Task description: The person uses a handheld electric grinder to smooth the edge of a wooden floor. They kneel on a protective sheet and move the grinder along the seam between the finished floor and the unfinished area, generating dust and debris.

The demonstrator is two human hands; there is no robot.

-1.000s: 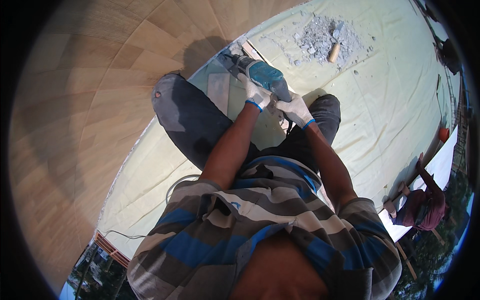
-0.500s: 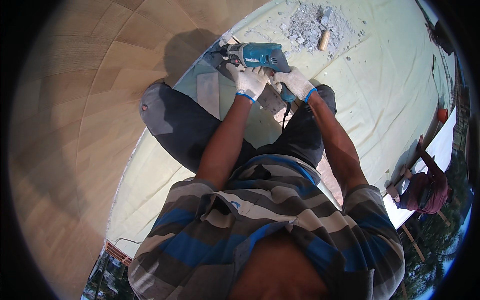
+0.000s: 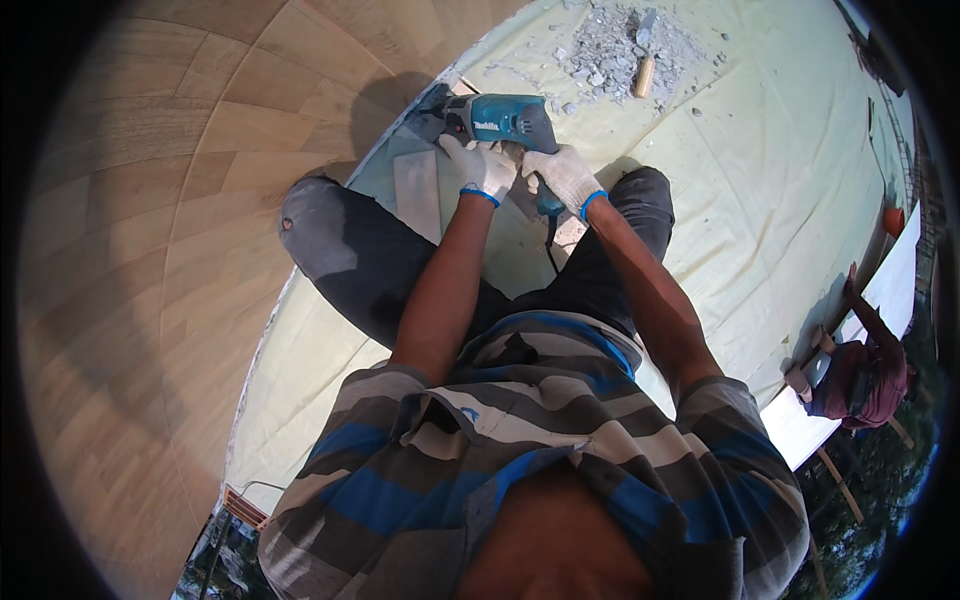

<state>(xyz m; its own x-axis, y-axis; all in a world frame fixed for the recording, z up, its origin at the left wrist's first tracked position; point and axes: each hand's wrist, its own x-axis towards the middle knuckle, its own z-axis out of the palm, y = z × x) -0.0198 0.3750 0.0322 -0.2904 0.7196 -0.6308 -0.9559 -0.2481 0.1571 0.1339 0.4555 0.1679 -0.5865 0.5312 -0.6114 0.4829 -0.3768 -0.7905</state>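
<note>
A gloved right hand (image 3: pixel 563 177) clasps the handle (image 3: pixel 549 204) of a teal power drill (image 3: pixel 503 119) at the frame's upper centre, while the left hand (image 3: pixel 482 168) meets its lower edge, grip unclear.

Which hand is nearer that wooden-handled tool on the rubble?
Right. The right hand is below and left of the tool in the picture; the left hand is farther left.
</note>
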